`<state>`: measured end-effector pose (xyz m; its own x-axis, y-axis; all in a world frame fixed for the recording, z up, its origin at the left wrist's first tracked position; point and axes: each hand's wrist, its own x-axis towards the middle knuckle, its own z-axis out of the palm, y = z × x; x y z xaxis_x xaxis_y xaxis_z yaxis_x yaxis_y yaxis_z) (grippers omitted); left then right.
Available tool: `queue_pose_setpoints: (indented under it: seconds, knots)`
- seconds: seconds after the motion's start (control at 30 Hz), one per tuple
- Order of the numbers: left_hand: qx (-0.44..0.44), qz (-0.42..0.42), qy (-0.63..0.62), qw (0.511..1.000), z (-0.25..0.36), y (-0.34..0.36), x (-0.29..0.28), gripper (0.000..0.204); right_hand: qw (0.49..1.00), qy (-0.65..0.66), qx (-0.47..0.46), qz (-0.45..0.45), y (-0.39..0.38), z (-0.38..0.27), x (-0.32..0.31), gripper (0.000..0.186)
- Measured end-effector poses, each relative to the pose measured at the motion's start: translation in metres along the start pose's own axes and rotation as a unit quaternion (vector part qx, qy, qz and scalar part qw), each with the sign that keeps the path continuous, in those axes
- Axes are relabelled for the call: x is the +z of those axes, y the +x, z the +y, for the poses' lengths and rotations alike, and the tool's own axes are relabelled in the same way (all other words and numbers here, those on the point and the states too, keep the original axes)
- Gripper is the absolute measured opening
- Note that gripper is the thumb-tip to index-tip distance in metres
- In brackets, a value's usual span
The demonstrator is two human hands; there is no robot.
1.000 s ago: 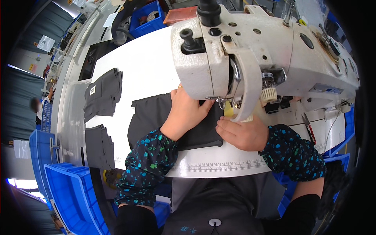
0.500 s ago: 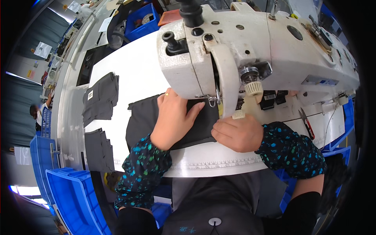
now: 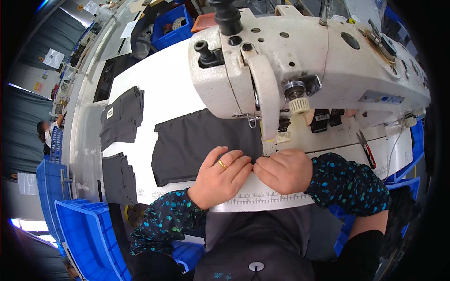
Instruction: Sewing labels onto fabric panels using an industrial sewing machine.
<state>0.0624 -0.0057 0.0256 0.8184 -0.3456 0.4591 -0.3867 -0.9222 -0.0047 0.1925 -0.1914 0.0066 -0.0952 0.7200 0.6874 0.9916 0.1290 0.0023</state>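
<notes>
A dark grey fabric piece (image 3: 201, 138) lies on the white sewing table, its right end beneath the head of a white sewing machine (image 3: 276, 51). My left hand (image 3: 222, 177), with a ring on one finger, is closed on the near edge of the fabric by its right corner. Close beside it, fingertips almost meeting, my right hand (image 3: 285, 172) is closed at that same corner with its fingers curled under. Both thumbs are largely hidden, as is the bit of cloth between the fingers.
Two stacks of dark grey cut pieces, an upper one (image 3: 123, 117) and a lower one (image 3: 119, 178), lie at left. Red-handled thread snips (image 3: 366, 151) rest at right. Blue bins (image 3: 89, 239) stand lower left; a ruler strip (image 3: 253, 196) runs along the table's front edge.
My left hand has come off the middle of the fabric, moving toward me and right to the near corner. My right hand has shifted slightly nearer to me.
</notes>
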Motion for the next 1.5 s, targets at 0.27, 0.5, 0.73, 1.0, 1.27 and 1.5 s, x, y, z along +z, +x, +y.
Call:
queue_pose_setpoints:
  seconds: [0.27, 0.5, 0.73, 1.0, 1.27, 1.5]
  knots:
    - [0.017, 0.001, -0.041, 0.999, -0.013, 0.003, 0.004, 0.022, 0.999, 0.018, 0.041, -0.026, 0.0, 0.007, 0.007, 0.012]
    - [0.012, 0.042, -0.045, 0.998, -0.034, 0.022, 0.015, 0.019, 0.998, -0.005, 0.057, -0.036, 0.0, 0.03, 0.015, 0.015]
    - [-0.008, 0.028, -0.049, 0.998, -0.044, 0.029, 0.021, 0.018, 0.992, -0.004, 0.108, -0.064, -0.005, 0.041, 0.026, 0.016]
    - [0.007, -0.052, -0.097, 0.994, -0.049, 0.025, 0.015, 0.041, 0.985, -0.014, 0.147, -0.093, -0.007, 0.037, 0.016, 0.017]
    - [0.02, -0.074, -0.066, 0.995, -0.048, 0.024, 0.009, 0.038, 0.974, 0.067, 0.193, -0.094, -0.008, 0.036, 0.005, 0.017]
    - [0.021, -0.082, -0.052, 0.995, -0.047, 0.025, 0.009, 0.036, 0.973, 0.073, 0.179, -0.123, -0.009, 0.037, 0.002, 0.02]
